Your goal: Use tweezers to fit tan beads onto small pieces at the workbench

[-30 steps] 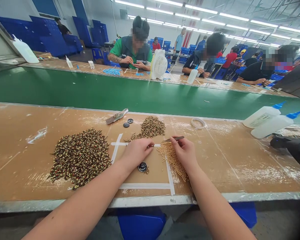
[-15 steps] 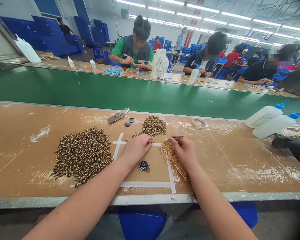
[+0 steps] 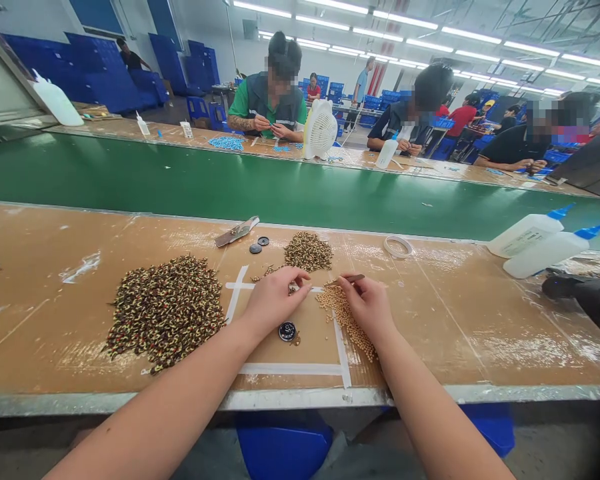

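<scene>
My left hand [image 3: 279,299] hovers over the taped square of the table, thumb and forefinger apart. A few small dark-and-cream pieces show near its curled fingers; I cannot tell whether they lie in the hand or under it. My right hand [image 3: 369,305] is closed around slim metal tweezers [image 3: 354,278], their tips pointing left above the pile of tan beads [image 3: 350,320]. Beyond my hands sits a small pile of dark-and-cream pieces [image 3: 307,251]. A small round black dish [image 3: 287,331] with dark liquid in it stands below my left hand.
Left lies a large heap of dark, cream and red pieces [image 3: 167,310]. Farther back are a scraper-like strip [image 3: 237,231], two black discs [image 3: 255,248] and a tape ring [image 3: 398,247]. White bottles [image 3: 525,233] stand right. Past the green belt [image 3: 180,177], co-workers sit around a fan [image 3: 321,129].
My left thumb and forefinger have spread apart, and the hand has shifted slightly right. My right hand stays nearly in place with the tweezers. A co-worker opposite has raised their head.
</scene>
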Demonstrator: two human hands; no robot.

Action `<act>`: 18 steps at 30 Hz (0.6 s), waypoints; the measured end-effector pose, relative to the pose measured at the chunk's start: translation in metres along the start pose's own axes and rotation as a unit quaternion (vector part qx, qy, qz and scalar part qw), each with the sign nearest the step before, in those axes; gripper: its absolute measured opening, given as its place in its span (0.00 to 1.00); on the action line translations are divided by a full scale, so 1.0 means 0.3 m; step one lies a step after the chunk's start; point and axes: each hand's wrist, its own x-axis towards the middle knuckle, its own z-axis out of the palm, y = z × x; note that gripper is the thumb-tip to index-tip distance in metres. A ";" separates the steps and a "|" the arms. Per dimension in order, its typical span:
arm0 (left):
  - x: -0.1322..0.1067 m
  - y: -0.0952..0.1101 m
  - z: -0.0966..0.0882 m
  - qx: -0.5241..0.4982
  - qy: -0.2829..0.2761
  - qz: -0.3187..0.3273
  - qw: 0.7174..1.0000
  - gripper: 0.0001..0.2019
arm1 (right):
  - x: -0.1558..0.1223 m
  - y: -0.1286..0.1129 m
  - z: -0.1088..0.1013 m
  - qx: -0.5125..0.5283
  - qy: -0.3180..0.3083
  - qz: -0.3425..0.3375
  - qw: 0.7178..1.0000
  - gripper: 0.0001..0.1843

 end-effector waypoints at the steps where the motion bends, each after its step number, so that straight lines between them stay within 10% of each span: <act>1: 0.000 0.004 0.000 -0.034 -0.006 -0.012 0.999 0.11 | 0.000 -0.001 -0.001 0.003 0.002 0.000 1.000 0.17; 18: 0.001 0.020 -0.002 -0.154 -0.017 -0.042 0.987 0.12 | -0.002 -0.018 -0.005 0.048 0.008 -0.007 0.999 0.15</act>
